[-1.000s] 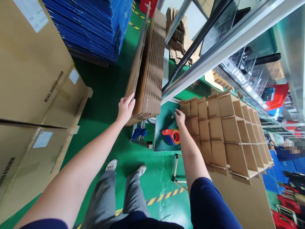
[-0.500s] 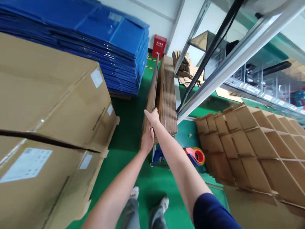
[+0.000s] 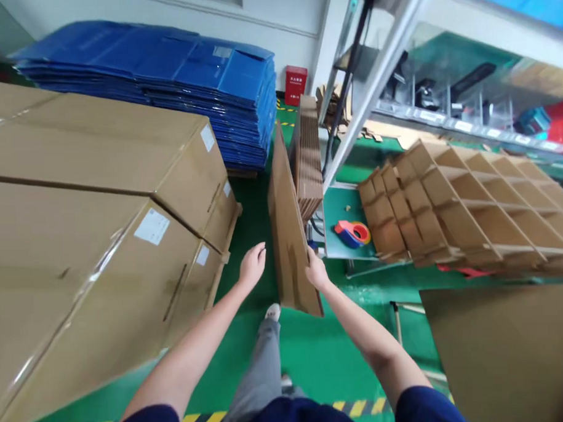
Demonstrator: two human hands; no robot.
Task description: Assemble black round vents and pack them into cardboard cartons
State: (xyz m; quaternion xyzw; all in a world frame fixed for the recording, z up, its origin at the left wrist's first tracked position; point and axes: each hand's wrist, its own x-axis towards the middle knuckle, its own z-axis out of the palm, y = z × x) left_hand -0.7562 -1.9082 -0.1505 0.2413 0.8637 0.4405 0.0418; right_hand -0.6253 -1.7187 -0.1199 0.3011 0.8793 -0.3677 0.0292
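A flat brown cardboard sheet (image 3: 289,235), possibly a folded carton, stands tilted on edge in front of me. My right hand (image 3: 315,270) grips its right edge, with the thumb on the near face. To the left of the sheet, my left hand (image 3: 253,266) hangs over the green floor with curled fingers. It does not touch the cardboard, and I see nothing in it. Just behind the sheet, a stack of similar flat cardboard (image 3: 309,161) stands upright against the metal frame.
Large taped cartons (image 3: 94,150) sit on a pallet at left. Blue folded sheets (image 3: 165,67) are piled behind them. On the right are cardboard dividers (image 3: 470,198), a tape dispenser (image 3: 352,233) on a low surface and a metal post (image 3: 378,78). A red box (image 3: 295,84) stands by the wall.
The cardboard sheet has come away from the stack toward me. My left hand has let go and moved left; my right hand has shifted to the sheet's right edge. The view has pulled back.
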